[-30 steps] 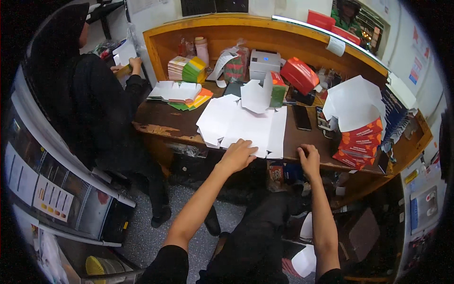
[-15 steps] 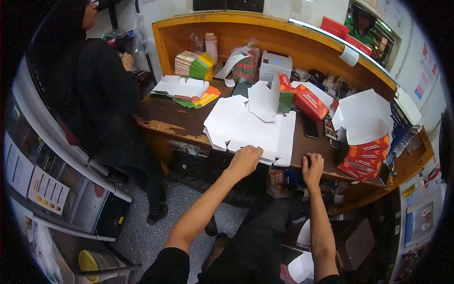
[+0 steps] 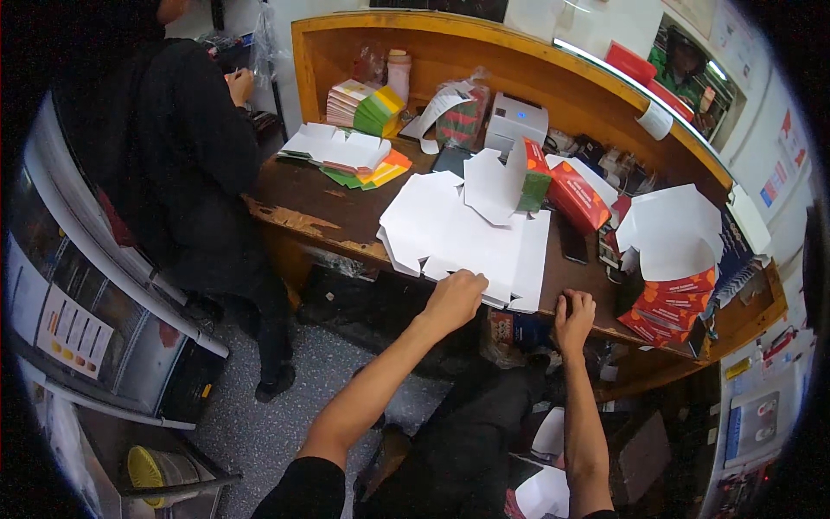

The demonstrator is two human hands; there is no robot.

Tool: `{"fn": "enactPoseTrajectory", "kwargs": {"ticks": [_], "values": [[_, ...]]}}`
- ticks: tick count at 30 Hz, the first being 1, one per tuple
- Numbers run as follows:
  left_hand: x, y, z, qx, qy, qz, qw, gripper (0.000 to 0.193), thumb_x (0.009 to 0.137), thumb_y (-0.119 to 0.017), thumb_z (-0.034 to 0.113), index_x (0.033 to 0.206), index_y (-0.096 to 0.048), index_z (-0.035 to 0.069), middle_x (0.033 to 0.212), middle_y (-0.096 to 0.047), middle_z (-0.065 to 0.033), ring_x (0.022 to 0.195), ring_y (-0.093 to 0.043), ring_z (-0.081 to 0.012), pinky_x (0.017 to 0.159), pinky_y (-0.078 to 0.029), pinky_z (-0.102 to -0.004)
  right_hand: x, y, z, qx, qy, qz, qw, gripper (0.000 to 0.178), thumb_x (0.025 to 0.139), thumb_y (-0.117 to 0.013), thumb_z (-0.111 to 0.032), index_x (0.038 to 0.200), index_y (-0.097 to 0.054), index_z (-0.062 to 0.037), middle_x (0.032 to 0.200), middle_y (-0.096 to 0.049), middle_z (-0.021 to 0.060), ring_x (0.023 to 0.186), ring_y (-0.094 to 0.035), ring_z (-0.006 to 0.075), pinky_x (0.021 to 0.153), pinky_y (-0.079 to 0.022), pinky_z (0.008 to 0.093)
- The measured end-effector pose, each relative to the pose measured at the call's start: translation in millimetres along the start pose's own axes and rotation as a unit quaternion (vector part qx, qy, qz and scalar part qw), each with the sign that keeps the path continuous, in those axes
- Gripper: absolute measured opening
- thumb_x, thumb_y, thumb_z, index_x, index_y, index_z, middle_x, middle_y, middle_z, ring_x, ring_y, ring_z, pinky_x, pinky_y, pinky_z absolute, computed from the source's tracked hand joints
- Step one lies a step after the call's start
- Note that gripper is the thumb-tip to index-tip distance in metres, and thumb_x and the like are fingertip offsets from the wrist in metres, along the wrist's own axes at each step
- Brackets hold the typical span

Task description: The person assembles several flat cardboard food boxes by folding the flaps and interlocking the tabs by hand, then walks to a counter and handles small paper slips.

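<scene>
My left hand (image 3: pixel 456 302) is closed at the front edge of a stack of flat white carton blanks (image 3: pixel 458 232), its fingers pinching the near flap. Further right, my right hand (image 3: pixel 574 321) rests on the front edge of the brown desk (image 3: pixel 298 192). Its fingers are loosely bent and apart from the thumb, with nothing seen in them. On the far part of the blanks stands a partly folded carton (image 3: pixel 501 182), white inside with a red and green side. A folded red carton (image 3: pixel 579 197) lies just beyond the blanks.
Nested red cartons (image 3: pixel 670 303) stand at the right, with a dark phone (image 3: pixel 572 244) nearer the blanks. Green-and-yellow cartons (image 3: pixel 363 108) and a small printer (image 3: pixel 516 121) sit at the back. A person in black (image 3: pixel 194 156) stands at the left.
The whole view has shifted slightly, with the desk now a little lower and further right. My left hand stays at the blanks' front edge and my right hand at the desk's edge.
</scene>
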State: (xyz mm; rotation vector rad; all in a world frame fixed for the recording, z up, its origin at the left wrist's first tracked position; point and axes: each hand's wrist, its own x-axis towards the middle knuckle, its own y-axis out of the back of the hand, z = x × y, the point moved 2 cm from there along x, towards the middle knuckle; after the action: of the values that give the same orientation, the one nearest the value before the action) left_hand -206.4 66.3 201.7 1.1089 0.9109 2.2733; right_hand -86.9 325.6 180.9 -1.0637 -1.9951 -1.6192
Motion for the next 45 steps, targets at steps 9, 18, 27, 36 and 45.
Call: {"fn": "enactPoseTrajectory", "kwargs": {"ticks": [9,18,27,36,45], "values": [[1,-7,-3,-0.004,0.006,0.006,1.0,0.016,0.078,-0.064,0.005,0.092,-0.058,0.003,0.083,-0.061,-0.017,0.082,-0.06,-0.038,0.07,-0.05,-0.0482,0,-3,3,-0.013,0.0,0.009,1.0,0.016,0.086,-0.063,-0.013,0.098,-0.063,-0.0035,0.1,-0.056,0.0137,0.095,-0.053,0.034,0.081,-0.042,0.0449],[-11,44,31,0.028,-0.066,0.063,0.995,0.011,0.08,-0.064,0.005,0.091,-0.064,0.002,0.08,-0.062,-0.0119,0.079,-0.061,-0.032,0.069,-0.051,-0.0429,1,-3,-6,-0.001,0.007,0.032,0.999,0.014,0.086,-0.062,-0.013,0.098,-0.062,-0.0047,0.096,-0.055,0.0126,0.094,-0.053,0.0327,0.081,-0.042,0.0432],[-171,58,107,-0.264,0.061,-0.048,0.961,0.016,0.086,-0.068,0.013,0.1,-0.069,0.007,0.078,-0.067,-0.0074,0.07,-0.065,-0.0197,0.065,-0.052,-0.0321,0,-3,-2,-0.023,-0.004,0.042,0.999,0.015,0.084,-0.061,-0.013,0.097,-0.062,-0.0067,0.097,-0.056,0.0108,0.093,-0.053,0.0307,0.077,-0.04,0.0412],[-251,26,113,-0.598,0.635,0.114,0.476,0.019,0.097,-0.056,0.016,0.109,-0.051,0.003,0.105,-0.062,-0.0123,0.09,-0.064,-0.0239,0.079,-0.053,-0.0382,-1,26,-29,0.103,0.012,-0.011,0.995,0.024,0.08,-0.062,-0.005,0.104,-0.061,-0.0053,0.105,-0.057,0.0131,0.098,-0.054,0.0319,0.084,-0.041,0.0428],[-246,60,80,-0.573,0.538,0.055,0.615,0.011,0.094,-0.061,0.012,0.103,-0.061,0.005,0.096,-0.066,-0.0043,0.087,-0.063,-0.0121,0.075,-0.051,-0.0274,-108,86,-169,0.498,-0.085,-0.393,0.768,0.054,0.085,-0.071,-0.011,0.135,-0.051,-0.0102,0.132,-0.046,0.0121,0.085,-0.057,0.0146,0.069,-0.052,0.0281]]}}
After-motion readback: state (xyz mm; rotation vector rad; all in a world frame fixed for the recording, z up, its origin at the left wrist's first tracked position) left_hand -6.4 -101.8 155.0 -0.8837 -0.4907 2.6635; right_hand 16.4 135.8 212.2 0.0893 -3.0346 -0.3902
